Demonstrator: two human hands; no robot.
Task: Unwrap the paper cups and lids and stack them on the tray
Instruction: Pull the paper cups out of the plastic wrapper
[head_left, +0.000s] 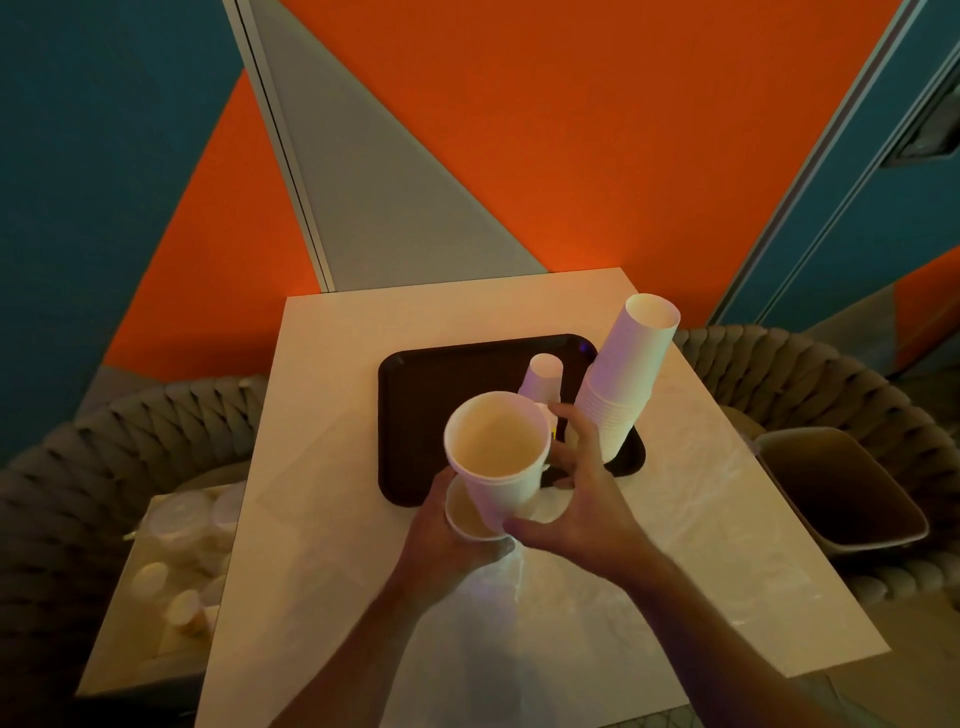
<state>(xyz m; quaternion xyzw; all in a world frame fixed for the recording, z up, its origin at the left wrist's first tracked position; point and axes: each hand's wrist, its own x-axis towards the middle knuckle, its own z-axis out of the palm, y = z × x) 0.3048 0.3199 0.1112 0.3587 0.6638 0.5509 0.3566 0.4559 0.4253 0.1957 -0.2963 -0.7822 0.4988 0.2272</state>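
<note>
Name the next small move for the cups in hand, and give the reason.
Probably carry the cups, held between left hand and right hand, forward and set them on the tray. They hang over its near edge, and two upside-down cup stacks already stand there.

The left hand (451, 540) is largely hidden behind the cup (497, 457); its grip cannot be determined. The tray (415, 395) near edge is covered by cup and right hand (582, 499). Both forearms are cut off at the bottom edge. Items in the box (156, 597) are blurred.
</note>
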